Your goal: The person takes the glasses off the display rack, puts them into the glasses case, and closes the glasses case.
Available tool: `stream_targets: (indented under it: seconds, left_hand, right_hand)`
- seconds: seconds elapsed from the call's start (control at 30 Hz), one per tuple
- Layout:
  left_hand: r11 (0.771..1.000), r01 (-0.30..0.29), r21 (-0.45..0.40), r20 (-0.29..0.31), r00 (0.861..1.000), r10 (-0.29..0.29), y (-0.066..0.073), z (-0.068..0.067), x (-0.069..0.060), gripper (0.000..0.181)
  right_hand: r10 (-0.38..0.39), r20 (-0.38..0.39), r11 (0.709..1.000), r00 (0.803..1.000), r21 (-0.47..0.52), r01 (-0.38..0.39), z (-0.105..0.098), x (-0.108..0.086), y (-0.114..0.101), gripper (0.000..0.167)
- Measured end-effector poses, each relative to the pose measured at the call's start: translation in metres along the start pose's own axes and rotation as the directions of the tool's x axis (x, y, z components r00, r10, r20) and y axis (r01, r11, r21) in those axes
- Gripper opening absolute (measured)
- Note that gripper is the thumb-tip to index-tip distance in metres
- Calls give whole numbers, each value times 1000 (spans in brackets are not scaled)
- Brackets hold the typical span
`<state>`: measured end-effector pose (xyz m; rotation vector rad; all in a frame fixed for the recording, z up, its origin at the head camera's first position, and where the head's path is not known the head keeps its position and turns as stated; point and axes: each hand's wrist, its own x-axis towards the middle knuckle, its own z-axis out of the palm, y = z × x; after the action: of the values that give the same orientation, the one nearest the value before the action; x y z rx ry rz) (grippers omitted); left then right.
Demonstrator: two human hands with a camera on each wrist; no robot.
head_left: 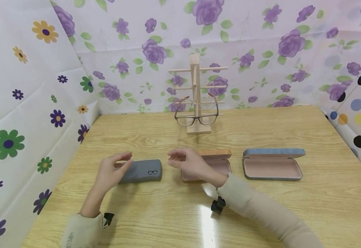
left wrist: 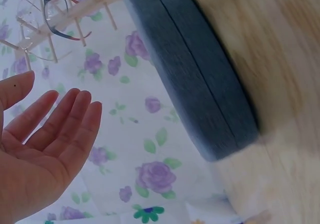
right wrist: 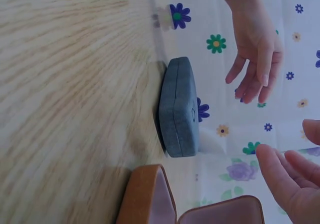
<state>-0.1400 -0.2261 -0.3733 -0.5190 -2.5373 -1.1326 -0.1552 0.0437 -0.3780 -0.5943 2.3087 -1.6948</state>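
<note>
A closed grey-blue glasses case (head_left: pixel 141 171) with a small glasses print on its lid lies on the table. My left hand (head_left: pixel 112 172) hovers over its left end, fingers loosely bent and holding nothing; in the left wrist view that hand (left wrist: pixel 50 149) is apart from the case (left wrist: pixel 195 79). To the right, an orange-brown glasses case (head_left: pixel 220 167) stands open with a pink lining. My right hand (head_left: pixel 191 163) is over its left part and hides some of it. Its fingers are loosely curved, with nothing seen between them; the right wrist view shows the fingers (right wrist: pixel 280 179) apart from the case.
Further right sits an open blue glasses case (head_left: pixel 271 167) with a pink lining. A wooden display stand (head_left: pixel 196 89) rises at the back, bearing dark-framed glasses (head_left: pixel 196 118) and what looks like a thin-rimmed pair behind. Flowered sheets (head_left: pixel 155 51) hang behind the wooden table (head_left: pixel 155 213).
</note>
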Motion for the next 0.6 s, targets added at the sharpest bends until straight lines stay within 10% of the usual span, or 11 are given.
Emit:
stream_targets:
  seconds: [0.3,0.6]
  left_hand:
    - [998,-3,-64,-111,994,-4,37,11,12,25]
    - [994,44,-102,-56,997,-49,65,17,24,28]
  right_hand:
    - [-15,2,998,1000,66,15,-19,-3,4,30]
    - [-17,-42,999,999,37,19,-37,-4,2,33]
